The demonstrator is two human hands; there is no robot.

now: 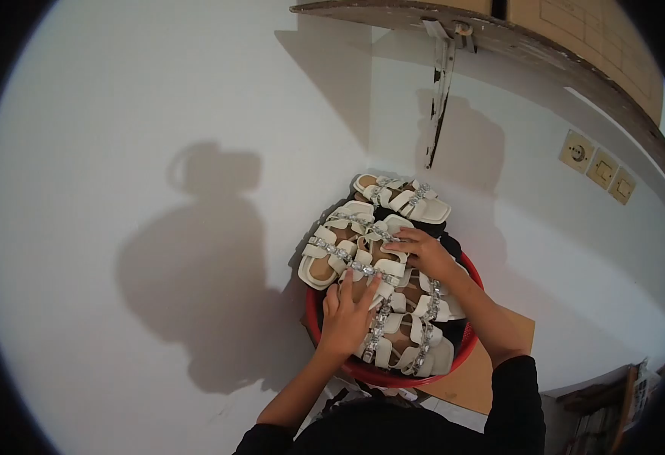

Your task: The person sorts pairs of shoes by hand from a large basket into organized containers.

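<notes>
1. The white wall point(158, 114) fills most of the view, with the person's shadow across it; a shelf point(499, 30) on a metal bracket point(440, 98) runs above, and three wall sockets point(597, 167) sit to the right.
2. A red basket point(313, 311) stands against the wall below the bracket, heaped well above its rim with white sandals point(408, 201) that have jewelled straps.
3. Judged from how things lie, the stacking looks far along: the basket is full and pairs lie in overlapping rows. What seems left is settling the top pair, which juts out past the rim on the left.
4. That top sandal point(328, 254) lies across the heap, its sole tilted toward the wall, directly under both hands.
5. The left hand point(347, 315) lies flat and open on the pile, fingers spread, fingertips touching the sandal's jewelled strap; it grips nothing.
6. The right hand point(423, 250) reaches over from the right, fingers curled lightly down onto the same sandal near its strap; whether it pinches the strap or merely presses cannot be told.
</notes>
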